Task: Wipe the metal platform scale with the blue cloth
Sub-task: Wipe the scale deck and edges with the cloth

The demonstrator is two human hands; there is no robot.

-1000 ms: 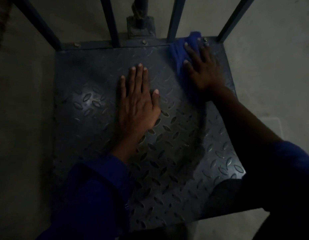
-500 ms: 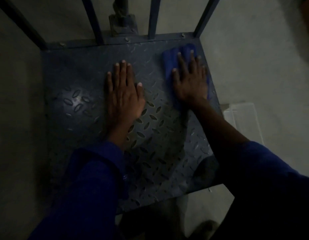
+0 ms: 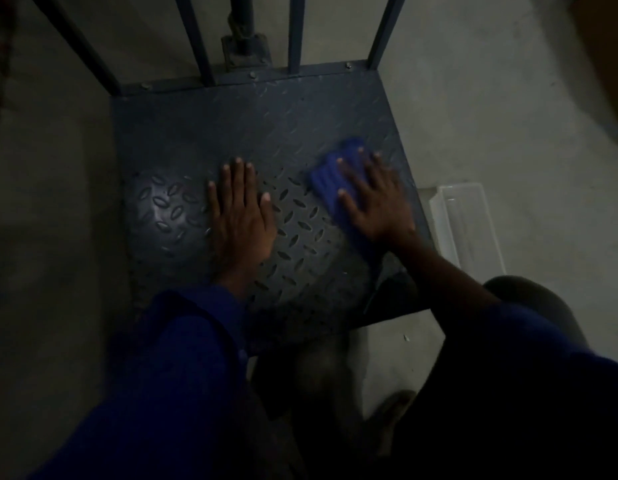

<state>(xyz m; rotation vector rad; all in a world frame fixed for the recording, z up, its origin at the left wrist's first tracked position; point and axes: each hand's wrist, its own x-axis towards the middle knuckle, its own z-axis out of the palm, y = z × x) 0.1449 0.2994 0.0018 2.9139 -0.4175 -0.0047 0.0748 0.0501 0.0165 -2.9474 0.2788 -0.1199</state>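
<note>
The metal platform scale (image 3: 203,133) is a dark diamond-tread plate lying on a concrete floor in dim light. My left hand (image 3: 240,216) rests flat on the plate's middle, fingers spread, holding nothing. My right hand (image 3: 375,199) presses flat on the blue cloth (image 3: 330,180) on the right side of the plate, near its right edge. Part of the cloth is hidden under my palm.
Dark metal bars (image 3: 195,39) and a post on a bolted base (image 3: 245,50) rise along the scale's far edge. A clear plastic container (image 3: 465,220) lies on the floor just right of the scale. My foot (image 3: 390,417) is near the front edge.
My right hand has dragged the blue cloth from the far right corner toward me along the right side. My left hand stays flat on the plate.
</note>
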